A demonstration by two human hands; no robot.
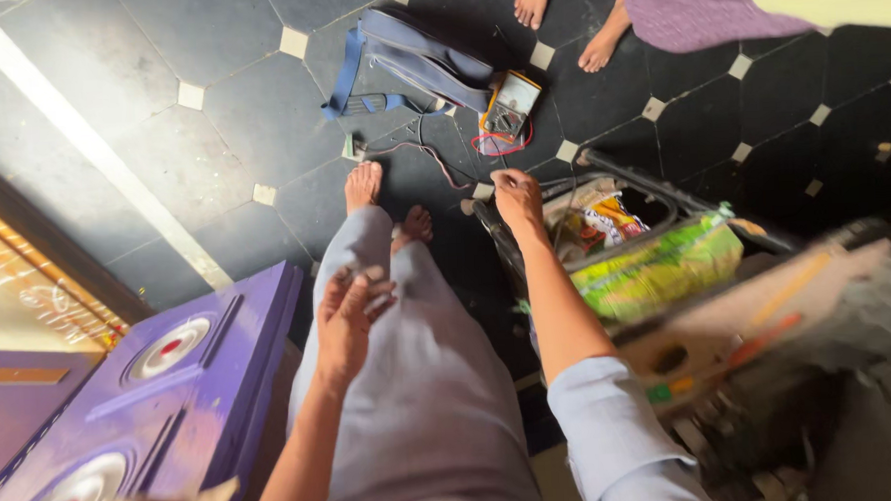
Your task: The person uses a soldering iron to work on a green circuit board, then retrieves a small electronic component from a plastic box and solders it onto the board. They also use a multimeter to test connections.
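Right hand point(516, 199) is extended forward over the near rim of an open black case point(654, 203). Its grip is pinched together on a thin dark wire point(432, 161); fingertips are closed at the wire's near end, though the exact contact point is too small to resolve. From that grip the wire is seen running away and to the left across the dark tiled floor point(210, 131), towards a yellow multimeter point(509, 107) lying beyond the grip with red lead looped around it. A blue bag point(417, 56) is lying just past the multimeter, touching or nearly touching it.

Directly right of the right grip, inside the case, crumpled packets point(656, 261) in green, yellow and red are packed.

Left hand point(353, 320) is held above the lap, well back and to the left of the right grip. Its fingers are loosely curled and apart; nothing is seen held. Grey trousers point(421, 382) are beneath it, bare feet beyond.

Left of the left hand, a purple speaker cabinet point(171, 383) with round white-and-red cones is positioned.

Far beyond the right grip, another person's bare feet point(566, 20) are recorded on the floor.
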